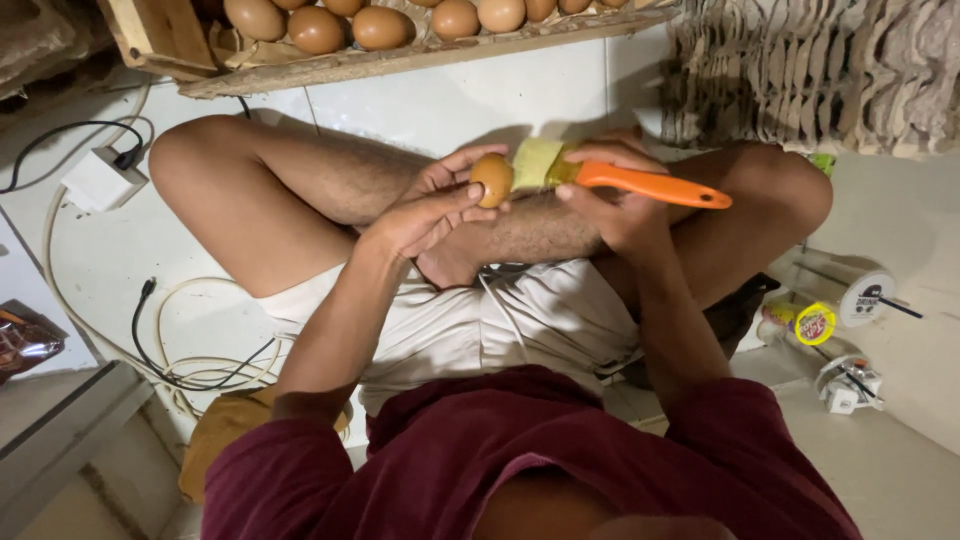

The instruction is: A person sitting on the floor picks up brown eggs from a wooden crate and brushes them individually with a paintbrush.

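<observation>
Two hands up over my crossed legs, both busy. My left hand (425, 205) comes in from the near left, forearm angled up and to the right, wrist bent, fingers curled around a brown egg (491, 180); thumb lies along its near side, fingertips wrap the far side, so the hand is closed on it. My right hand (615, 195) comes in from the near right, forearm rising toward the far side, fist wrapped on the orange handle of a brush (650, 185). The handle sticks out to the right past my knuckles. The brush's pale yellow-green head (535, 163) points left and meets the right side of the egg; egg and brush head touch between the two hands. Hands sit just beside each other, not clasped together.

Egg hangs above my shin, middle of the scene, off the floor.

Far side: a wooden tray (300, 70) of brown eggs along the wall edge. Far right: a stack of grey pulp egg cartons (800, 70). Left on the white tiled floor (110, 260): a white power adapter (100, 180) with cables (180, 350). Near right: small round containers (815, 322).
</observation>
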